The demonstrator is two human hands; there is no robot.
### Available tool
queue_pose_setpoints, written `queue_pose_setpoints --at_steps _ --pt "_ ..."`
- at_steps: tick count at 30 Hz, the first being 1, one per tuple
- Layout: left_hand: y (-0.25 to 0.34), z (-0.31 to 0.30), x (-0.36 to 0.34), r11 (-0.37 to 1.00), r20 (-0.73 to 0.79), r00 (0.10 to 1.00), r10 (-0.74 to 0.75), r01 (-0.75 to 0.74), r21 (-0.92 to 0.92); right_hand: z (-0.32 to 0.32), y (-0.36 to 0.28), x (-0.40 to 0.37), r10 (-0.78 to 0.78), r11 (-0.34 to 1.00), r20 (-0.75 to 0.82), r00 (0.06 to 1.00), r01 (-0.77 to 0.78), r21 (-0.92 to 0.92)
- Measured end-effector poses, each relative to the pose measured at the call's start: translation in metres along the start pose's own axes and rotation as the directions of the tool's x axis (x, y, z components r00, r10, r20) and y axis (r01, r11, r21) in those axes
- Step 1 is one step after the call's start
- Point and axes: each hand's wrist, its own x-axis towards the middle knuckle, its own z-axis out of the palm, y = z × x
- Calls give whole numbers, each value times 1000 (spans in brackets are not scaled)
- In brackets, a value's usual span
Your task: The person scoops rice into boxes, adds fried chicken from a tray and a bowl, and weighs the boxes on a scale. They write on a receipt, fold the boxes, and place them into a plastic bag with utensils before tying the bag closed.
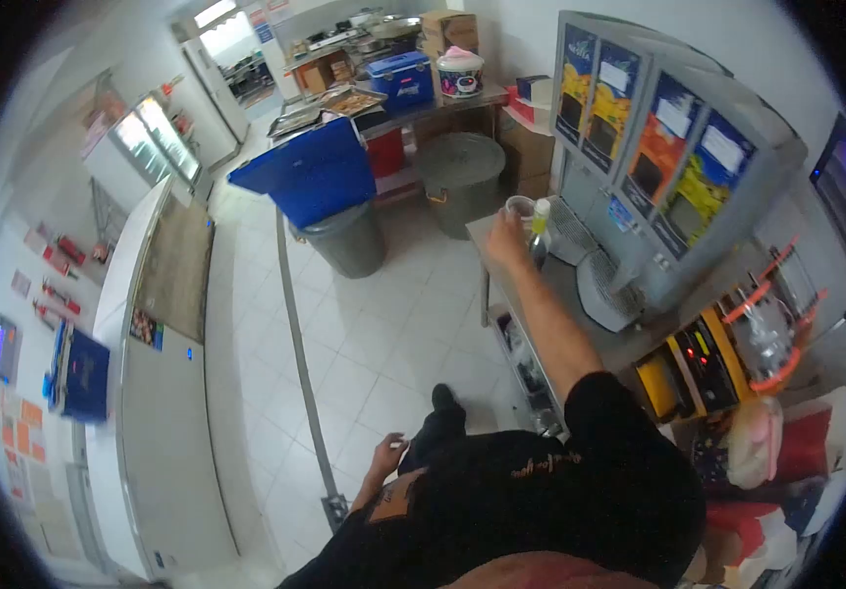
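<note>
At the corner of the counter (580,285), my right hand (507,241) is closed around a see-through plastic cup (519,204); its round rim shows above my fingers. Just right of that hand stands an upright bottle (541,228) with a pale cap and a yellow-green neck. Behind the bottle is the drip tray (570,231) of a grey drink dispenser (673,137) with colourful fruit panels. My left hand (389,454) hangs low beside my thigh, holding nothing, its fingers loosely apart.
Ahead are a grey bin with a blue lid (313,175) and a second lidded grey bin (460,172). A table behind bears a blue cooler (400,80) and metal trays (352,101). A long white counter (172,393) runs along the left. Tiled floor (364,334) lies between.
</note>
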Motion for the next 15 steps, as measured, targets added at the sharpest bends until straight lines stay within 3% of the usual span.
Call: queue_pose_setpoints --at_steps 1,4,5,6,7,8,9,10,12,13,15 --pt "-9 -26 28 997 -37 999 -36 38 69 25 16 35 63 998 14 998 -62 -28" --pt "9 -104 110 923 -119 978 169 -115 368 64 41 71 315 936 60 947 -300 -184" --pt "20 -124 152 942 -178 971 159 -96 320 64 43 86 403 892 49 914 -380 -244" --pt "62 -142 185 955 -182 980 85 -28 295 66 45 93 399 892 98 912 -362 -270" --pt "63 -154 238 924 -141 961 240 -182 336 62 48 96 394 892 148 907 -339 -300" --pt "84 -164 285 811 -48 876 480 -422 405 52 48 96 386 893 205 899 -308 -329" --pt "159 -168 306 846 14 906 424 -401 352 29 34 91 423 886 186 887 -362 -288" --pt "187 -165 352 718 93 811 577 -559 415 -4 12 88 461 876 164 872 -418 -241" --pt "313 -147 397 598 197 714 672 -680 424 -15 8 95 500 863 136 855 -480 -157" --pt "383 -134 401 599 281 708 648 -701 387 -13 21 96 502 864 141 853 -487 -129" --pt "451 -79 432 487 433 560 706 -828 278 -6 32 89 468 883 140 872 -455 -118"
